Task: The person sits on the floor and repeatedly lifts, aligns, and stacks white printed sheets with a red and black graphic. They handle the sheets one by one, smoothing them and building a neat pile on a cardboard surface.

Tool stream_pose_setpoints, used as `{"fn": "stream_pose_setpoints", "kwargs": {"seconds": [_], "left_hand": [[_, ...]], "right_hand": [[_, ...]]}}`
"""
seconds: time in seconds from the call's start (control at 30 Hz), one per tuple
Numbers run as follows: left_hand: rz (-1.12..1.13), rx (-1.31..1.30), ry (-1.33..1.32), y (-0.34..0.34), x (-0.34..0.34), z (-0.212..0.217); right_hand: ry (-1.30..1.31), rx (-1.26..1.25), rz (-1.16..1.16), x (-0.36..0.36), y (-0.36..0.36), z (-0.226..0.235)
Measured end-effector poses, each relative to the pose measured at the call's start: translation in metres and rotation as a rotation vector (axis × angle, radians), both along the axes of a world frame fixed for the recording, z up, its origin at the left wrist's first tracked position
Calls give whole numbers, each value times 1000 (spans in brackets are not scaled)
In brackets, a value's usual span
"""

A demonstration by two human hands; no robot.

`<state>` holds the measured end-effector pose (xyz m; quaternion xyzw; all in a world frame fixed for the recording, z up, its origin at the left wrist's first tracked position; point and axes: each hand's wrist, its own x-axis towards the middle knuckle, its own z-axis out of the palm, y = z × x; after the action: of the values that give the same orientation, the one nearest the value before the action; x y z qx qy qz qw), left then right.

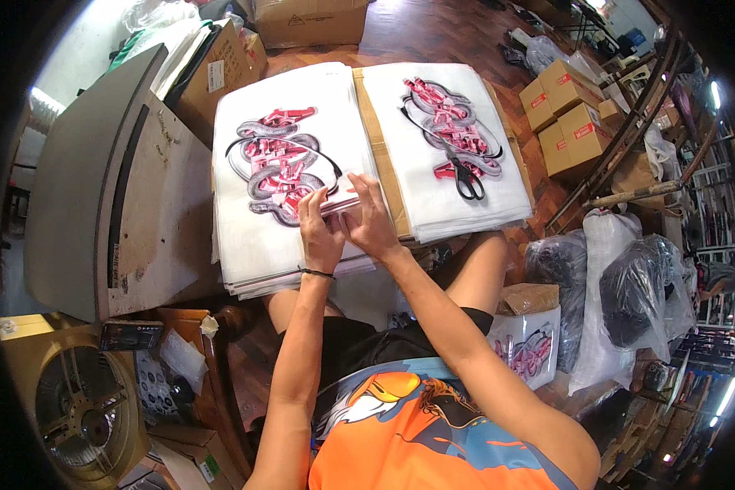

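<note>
My left hand [322, 233] and my right hand [371, 222] meet over the near right part of the left stack of white printed sheets [245, 253]. Between their fingers is a small, flat pinkish-white bundle [340, 204], gripped from both sides; its exact kind is too small to make out. The top sheet carries a red and grey snake-like design [282, 163]. To the right lies a second stack of the same sheets [433, 208]. Scissors with black handles [469, 181] rest on that second stack's print.
Brown cardboard [380, 163] shows between the stacks. A grey-topped board [82, 188] leans at the left, above a box fan [86, 412]. Several small cartons [576, 135] and a metal rail [637, 194] stand at the right, with plastic-wrapped bags [604, 286] nearer me.
</note>
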<state>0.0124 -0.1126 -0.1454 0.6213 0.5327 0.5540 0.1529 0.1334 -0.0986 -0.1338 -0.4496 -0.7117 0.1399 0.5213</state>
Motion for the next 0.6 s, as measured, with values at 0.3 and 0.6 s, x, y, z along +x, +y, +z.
{"fn": "stream_pose_setpoints", "kwargs": {"seconds": [0.3, 0.6], "left_hand": [[-8, -14, 20, 2, 1, 10], [-69, -38, 59, 6, -6, 3]], "right_hand": [[8, -73, 112, 10, 5, 10], [54, -165, 137, 7, 4, 9]]}}
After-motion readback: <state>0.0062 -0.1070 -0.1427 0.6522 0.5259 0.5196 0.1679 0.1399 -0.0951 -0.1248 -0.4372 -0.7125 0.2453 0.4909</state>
